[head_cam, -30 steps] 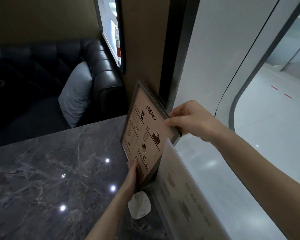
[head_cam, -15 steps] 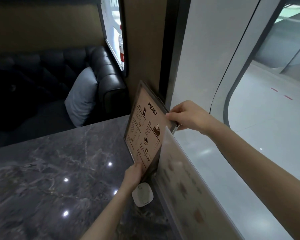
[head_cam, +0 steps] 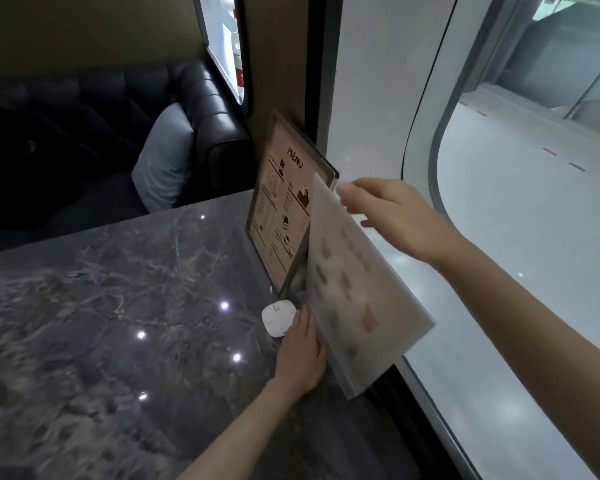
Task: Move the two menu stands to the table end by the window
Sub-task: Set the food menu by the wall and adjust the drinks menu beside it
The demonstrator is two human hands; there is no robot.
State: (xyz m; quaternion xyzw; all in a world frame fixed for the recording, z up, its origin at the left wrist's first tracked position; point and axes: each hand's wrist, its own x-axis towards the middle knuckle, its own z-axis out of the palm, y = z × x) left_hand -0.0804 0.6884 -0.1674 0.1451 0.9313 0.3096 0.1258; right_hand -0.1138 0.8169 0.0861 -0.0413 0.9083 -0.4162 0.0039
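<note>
The brown menu stand (head_cam: 284, 209), printed "MENU", stands upright at the table end by the window, leaning close to the wall, with neither hand on it. Just in front of it, the white translucent menu stand (head_cam: 357, 299) with faded pictures is tilted along the window edge. My left hand (head_cam: 300, 355) grips its lower left edge. My right hand (head_cam: 385, 213) holds its top corner, fingers behind the panel.
A small white rounded device (head_cam: 277, 318) lies on the dark marble table (head_cam: 118, 323) beside my left hand. The window glass (head_cam: 499, 271) runs along the table's right side. A black sofa (head_cam: 205, 109) with a grey cushion (head_cam: 163, 161) sits beyond the table's far edge.
Both hands have let go of the brown menu stand, which now stands by the wall. They have moved back onto the white stand, my left hand low and my right hand at the top.
</note>
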